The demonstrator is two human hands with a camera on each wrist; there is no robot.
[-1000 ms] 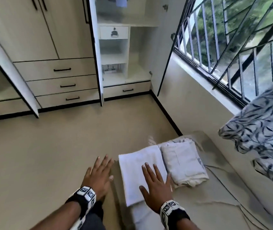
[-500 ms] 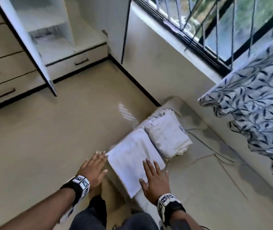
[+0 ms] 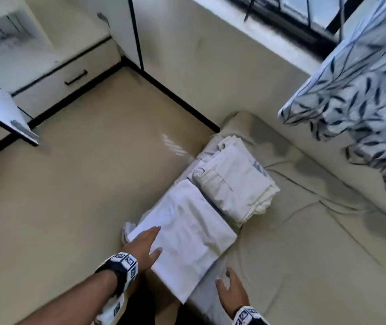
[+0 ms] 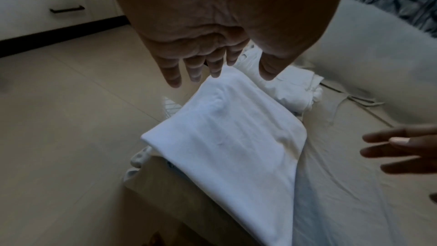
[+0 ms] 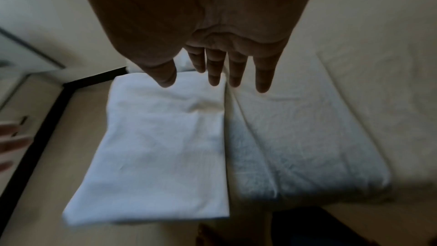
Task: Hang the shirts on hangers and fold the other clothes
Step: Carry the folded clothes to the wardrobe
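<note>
The folded white cloth [image 3: 185,233] lies at the edge of the mattress [image 3: 304,242], with its near end hanging a little over the side toward the floor [image 3: 70,195], and just behind it, touching it, sits a second folded cream garment [image 3: 236,184]. The left hand [image 3: 144,246] is flat, its fingers straight and a little spread, and lies at the left border of the white cloth; in the left wrist view the fingertips [image 4: 173,79] seem to hover just above it, so I cannot tell if they really touch. The right hand [image 3: 230,289] is also flat and holds nothing; it is over the bare mattress, just beside the near right corner of the cloth. I judge that the fold of this piece is nearly done and the step now is to smooth it and square it. To do it well, both palms should press from the middle outward, so that the air and the small wrinkles go out and the layers do not slide. The overhanging end should be pushed fully onto the mattress, or it may pull the cloth down. The leaf-patterned curtain [image 3: 363,102] hangs to the right, well apart.
</note>
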